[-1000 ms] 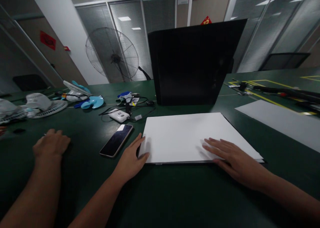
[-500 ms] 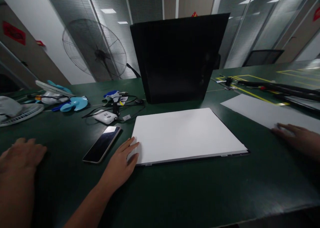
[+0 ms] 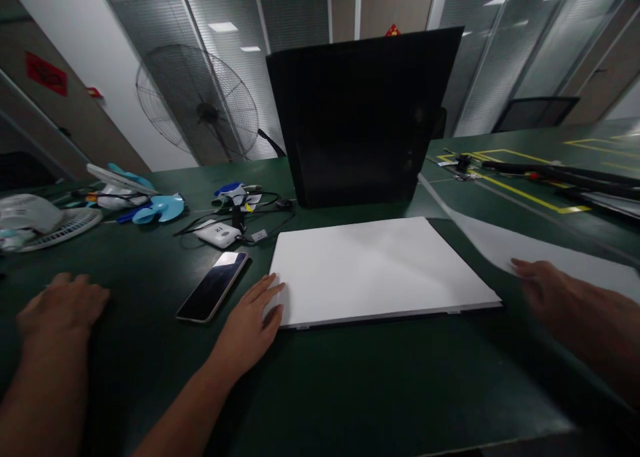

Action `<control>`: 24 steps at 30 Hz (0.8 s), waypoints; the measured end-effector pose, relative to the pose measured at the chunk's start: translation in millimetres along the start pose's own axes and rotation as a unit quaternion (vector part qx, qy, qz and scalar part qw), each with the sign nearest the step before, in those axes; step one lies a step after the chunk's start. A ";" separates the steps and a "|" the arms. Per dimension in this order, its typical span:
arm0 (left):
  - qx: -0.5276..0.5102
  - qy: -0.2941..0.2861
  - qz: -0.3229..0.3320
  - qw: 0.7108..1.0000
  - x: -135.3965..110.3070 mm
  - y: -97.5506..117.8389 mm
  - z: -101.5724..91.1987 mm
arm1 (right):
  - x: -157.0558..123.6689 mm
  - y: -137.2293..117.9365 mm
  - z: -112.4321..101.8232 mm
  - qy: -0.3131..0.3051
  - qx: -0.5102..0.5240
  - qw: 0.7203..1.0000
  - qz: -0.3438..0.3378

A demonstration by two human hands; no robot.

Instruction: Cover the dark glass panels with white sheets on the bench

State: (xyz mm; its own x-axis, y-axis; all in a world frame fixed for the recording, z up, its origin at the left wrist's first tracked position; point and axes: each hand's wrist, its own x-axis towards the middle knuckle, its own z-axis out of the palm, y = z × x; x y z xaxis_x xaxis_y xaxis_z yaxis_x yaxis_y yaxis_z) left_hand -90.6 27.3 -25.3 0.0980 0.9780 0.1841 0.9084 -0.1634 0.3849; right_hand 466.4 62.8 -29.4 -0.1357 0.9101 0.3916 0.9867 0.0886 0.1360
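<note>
A flat white panel [image 3: 370, 270] with a dark edge lies on the green table. My left hand [image 3: 253, 323] rests on its left side, fingers spread, fingertips touching the white surface. At the right, my right hand [image 3: 560, 297] pinches the near edge of a thin white sheet [image 3: 565, 257], fingers closed on it. This sheet is bent, its left edge raised off the table near the panel's far right corner. Left of my left hand lies a smartphone [image 3: 213, 287], dark screen up. Another person's hand [image 3: 65, 307] rests on the table at the far left.
A large black panel [image 3: 365, 123] stands upright behind the white panel. Cables and a white device [image 3: 217, 233] lie behind the phone. Fan parts with blue blades [image 3: 160, 208] are at the back left; long black strips [image 3: 575, 175] lie back right near yellow tape [image 3: 525, 191].
My right hand has closed on the white sheet and lifted its edge, bringing it left toward the panel. My left hand stays on the panel. The view has shifted slightly.
</note>
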 end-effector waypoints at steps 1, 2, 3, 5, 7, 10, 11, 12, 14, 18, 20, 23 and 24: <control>-0.003 0.000 -0.001 1.000 -0.1 0.6 -0.3 | -0.3 -18.8 -2.5 0.016 0.018 0.998 -0.065; -0.009 0.000 -0.003 1.000 -0.4 1.2 -0.6 | 1.4 -36.7 -4.2 0.033 0.035 0.989 -0.137; -0.020 0.000 -0.005 1.000 -0.8 1.8 -0.9 | 4.7 -53.7 -5.1 0.046 0.051 0.977 -0.203; -0.053 0.007 -0.018 0.998 -2.1 2.1 -1.9 | 14.5 -83.5 -4.5 0.046 0.089 0.952 -0.289; -0.094 0.017 -0.038 0.995 -4.1 0.7 -3.2 | 24.3 -107.4 -1.5 0.014 0.123 0.939 -0.322; -0.144 0.029 -0.055 0.988 -6.6 -4.0 -5.0 | 32.3 -131.5 3.4 -0.054 0.147 0.930 -0.334; -0.155 0.031 -0.053 0.986 -7.0 -5.5 -5.6 | 33.0 -136.7 4.0 -0.072 0.150 0.929 -0.332; -0.162 0.031 -0.050 0.985 -7.2 -6.5 -6.1 | 33.0 -140.6 3.9 -0.085 0.153 0.928 -0.328; -0.161 0.026 -0.055 0.985 -6.7 -6.4 -7.2 | 32.0 -145.9 1.4 -0.100 0.159 0.927 -0.326; -0.105 -0.002 -0.090 0.990 -4.1 1.4 -9.4 | 32.1 -153.3 -7.1 -0.108 0.172 0.920 -0.336; -0.086 -0.016 -0.098 0.991 -3.3 5.2 -10.3 | 34.3 -158.2 -10.9 -0.122 0.182 0.917 -0.333; -0.079 -0.024 -0.097 0.992 -3.1 6.4 -10.6 | 38.3 -167.8 -16.3 -0.154 0.205 0.912 -0.319; -0.075 -0.025 -0.090 0.993 -3.2 5.7 -10.4 | 39.5 -171.5 -18.1 -0.162 0.214 0.910 -0.315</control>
State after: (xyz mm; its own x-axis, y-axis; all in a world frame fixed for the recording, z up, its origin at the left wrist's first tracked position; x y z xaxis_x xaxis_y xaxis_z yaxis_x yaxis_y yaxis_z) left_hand -90.0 21.9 -14.3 -0.0374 0.9977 0.0568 0.8431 0.0009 0.5378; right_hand 290.2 76.2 -20.8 -0.7225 0.6888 0.0597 0.6751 0.7214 -0.1541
